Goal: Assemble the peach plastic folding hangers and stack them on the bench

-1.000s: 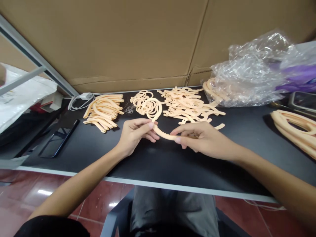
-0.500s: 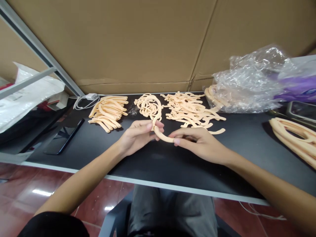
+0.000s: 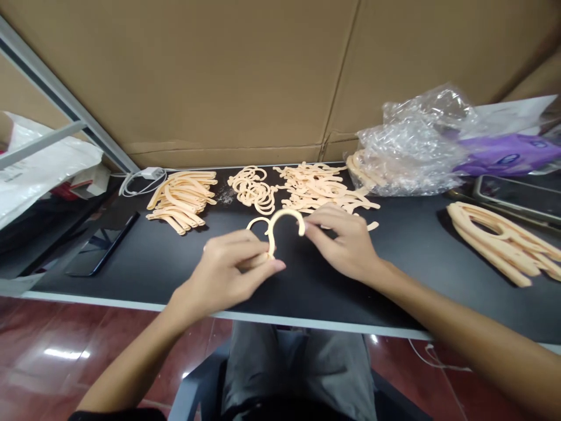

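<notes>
Black tabletop: left fingers clasp cream hook; right fingers at tip, grip unclear.

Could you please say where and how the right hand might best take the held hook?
Probably the free tip of the hook, from the right: the arch curls rightward, clear of the left hand at its lower end, with the right hand beside the tip.

On table: phone left | hook pile between strip pile and wavy-piece pile | held hook in front
</notes>
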The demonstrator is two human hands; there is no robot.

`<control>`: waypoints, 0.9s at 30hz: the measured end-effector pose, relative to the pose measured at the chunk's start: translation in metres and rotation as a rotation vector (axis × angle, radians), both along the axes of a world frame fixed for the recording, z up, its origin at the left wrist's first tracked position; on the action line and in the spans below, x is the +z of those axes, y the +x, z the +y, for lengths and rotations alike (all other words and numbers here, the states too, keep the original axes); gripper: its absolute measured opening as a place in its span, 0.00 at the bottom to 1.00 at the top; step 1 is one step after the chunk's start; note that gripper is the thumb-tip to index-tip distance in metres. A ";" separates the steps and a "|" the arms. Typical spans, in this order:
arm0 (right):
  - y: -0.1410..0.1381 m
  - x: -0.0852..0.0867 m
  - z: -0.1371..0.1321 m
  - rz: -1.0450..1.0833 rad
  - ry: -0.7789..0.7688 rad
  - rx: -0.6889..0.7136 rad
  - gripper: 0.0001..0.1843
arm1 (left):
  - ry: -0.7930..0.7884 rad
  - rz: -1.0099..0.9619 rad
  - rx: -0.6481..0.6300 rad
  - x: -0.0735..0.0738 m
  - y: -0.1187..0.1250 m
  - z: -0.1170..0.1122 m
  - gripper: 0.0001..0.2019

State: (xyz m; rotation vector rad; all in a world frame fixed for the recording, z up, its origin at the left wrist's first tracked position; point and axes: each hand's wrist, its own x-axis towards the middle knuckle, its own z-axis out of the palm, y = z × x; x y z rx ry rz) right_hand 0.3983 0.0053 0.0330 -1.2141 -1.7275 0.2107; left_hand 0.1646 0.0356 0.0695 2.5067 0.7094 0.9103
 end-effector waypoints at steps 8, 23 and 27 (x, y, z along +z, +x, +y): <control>0.004 0.000 -0.001 -0.039 0.007 0.011 0.08 | 0.375 0.353 0.172 -0.036 0.008 -0.023 0.11; 0.002 -0.023 0.004 -0.376 -0.012 0.257 0.16 | 0.208 0.199 0.131 -0.049 0.010 -0.022 0.11; 0.002 -0.022 0.003 -0.381 -0.042 0.238 0.16 | 0.172 0.131 0.173 -0.043 -0.001 -0.020 0.09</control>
